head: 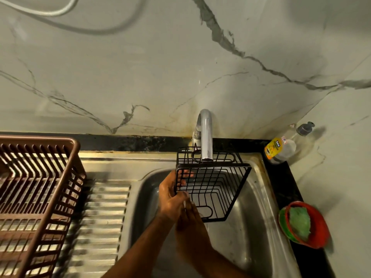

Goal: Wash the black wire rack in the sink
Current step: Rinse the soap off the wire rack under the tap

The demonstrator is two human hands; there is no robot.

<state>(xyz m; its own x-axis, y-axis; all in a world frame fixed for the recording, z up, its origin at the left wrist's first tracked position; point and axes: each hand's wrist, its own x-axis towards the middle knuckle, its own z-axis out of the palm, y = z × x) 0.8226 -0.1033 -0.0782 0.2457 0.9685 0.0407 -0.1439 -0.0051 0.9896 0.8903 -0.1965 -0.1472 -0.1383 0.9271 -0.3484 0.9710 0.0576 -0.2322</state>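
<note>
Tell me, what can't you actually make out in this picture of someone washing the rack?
All in the head view:
- Sink drain: hidden behind the black wire rack and the arms.
- Right hand fingertips: blurred and partly behind the left hand, so its grip is unclear.
- Bottle label: too small to read.
- Brown dish basket: cut off by the left edge, motion-blurred.
- Water flow from the tap: too faint to confirm.

Black wire rack (pixel 215 183), brown crate (pixel 38 189), red bowl (pixel 319 233), green scrubber (pixel 299 222)

The black wire rack (pixel 215 185) is a box-shaped basket of thin bars, tipped on its side with its open mouth facing the camera. It hangs above the steel sink (pixel 259 217) basin, under the tap; it looks wet, though blur hides that.
</note>
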